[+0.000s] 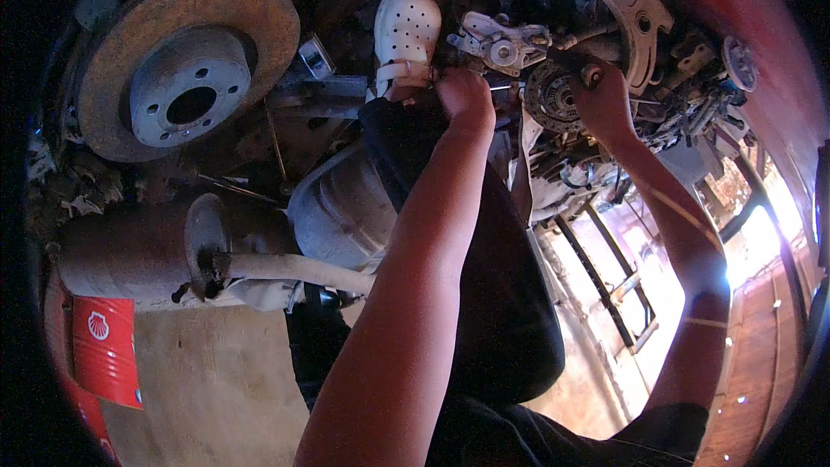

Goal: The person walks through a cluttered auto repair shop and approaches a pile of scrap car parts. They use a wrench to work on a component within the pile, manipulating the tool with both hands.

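Observation:
My left hand point(467, 95) is closed beside the white clog, with its fingertips mostly hidden. A thin, bright metal rod point(501, 87) sticks out to the right of it, and its other end is hard to see. Just above lies a grey metal mechanism point(503, 50) with a round hub and arms. My right hand point(603, 102) is wrapped round a dark handle with a round end point(592, 77); the tool's kind is unclear. Behind that hand sits a round, clutch-like metal plate point(551, 97), partly covered by the fingers.
My foot wears a white perforated clog point(406, 30) among the parts. A rusty brake disc point(192, 60) stands at the upper left, above a rusty exhaust muffler point(130, 251). A curved metal arm point(635, 13) lies at the upper right. Red drums point(105, 350) stand lower left.

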A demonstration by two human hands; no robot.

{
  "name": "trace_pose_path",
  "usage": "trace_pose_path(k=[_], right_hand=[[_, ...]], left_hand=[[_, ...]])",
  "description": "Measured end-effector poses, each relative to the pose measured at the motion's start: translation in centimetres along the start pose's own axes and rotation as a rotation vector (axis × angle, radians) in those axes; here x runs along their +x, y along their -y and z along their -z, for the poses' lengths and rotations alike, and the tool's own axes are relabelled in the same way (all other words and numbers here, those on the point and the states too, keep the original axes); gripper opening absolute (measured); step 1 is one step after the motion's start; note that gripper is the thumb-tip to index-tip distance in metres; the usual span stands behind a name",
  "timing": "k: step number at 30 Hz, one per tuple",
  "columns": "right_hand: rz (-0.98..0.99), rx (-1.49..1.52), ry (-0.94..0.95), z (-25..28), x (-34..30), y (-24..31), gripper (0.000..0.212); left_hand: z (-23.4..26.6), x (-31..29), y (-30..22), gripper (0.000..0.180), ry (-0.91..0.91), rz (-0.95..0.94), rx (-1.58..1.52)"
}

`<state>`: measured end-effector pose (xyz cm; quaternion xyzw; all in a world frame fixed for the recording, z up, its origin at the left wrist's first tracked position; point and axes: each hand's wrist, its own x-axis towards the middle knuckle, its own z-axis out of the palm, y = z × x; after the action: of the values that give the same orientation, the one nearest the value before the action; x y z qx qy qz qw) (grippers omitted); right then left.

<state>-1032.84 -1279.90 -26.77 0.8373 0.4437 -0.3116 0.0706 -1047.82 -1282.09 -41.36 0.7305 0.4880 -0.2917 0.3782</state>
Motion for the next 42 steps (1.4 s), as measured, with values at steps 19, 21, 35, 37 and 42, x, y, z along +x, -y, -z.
trace_pose_path(k=[19,21,35,37,42], right_hand=[[0.224,-0.101,0.052,-0.4,1.7,1.6,0.013],[0.136,-0.13,0.098,-1.2,2.1,3.1,0.013],[-0.056,0.185,-0.014,-0.3,-2.1,0.4,0.032],[-0.111,0.386,-0.076,0.1,-2.9,2.4,0.028],[-0.317,0.281,-0.042,1.4,-4.1,4.1,0.029]], left_hand=[[1.9,-0.5,1.6,0.018,-0.057,-0.021,-0.245],[3.1,-0.3,2.6,0.016,-0.031,-0.04,-0.282],[8.4,0.9,5.5,0.058,-0.029,-0.245,-0.462],[6.8,1.4,4.7,0.052,0.017,-0.273,-0.373],[5.3,1.4,3.7,0.028,0.112,-0.169,-0.273]])
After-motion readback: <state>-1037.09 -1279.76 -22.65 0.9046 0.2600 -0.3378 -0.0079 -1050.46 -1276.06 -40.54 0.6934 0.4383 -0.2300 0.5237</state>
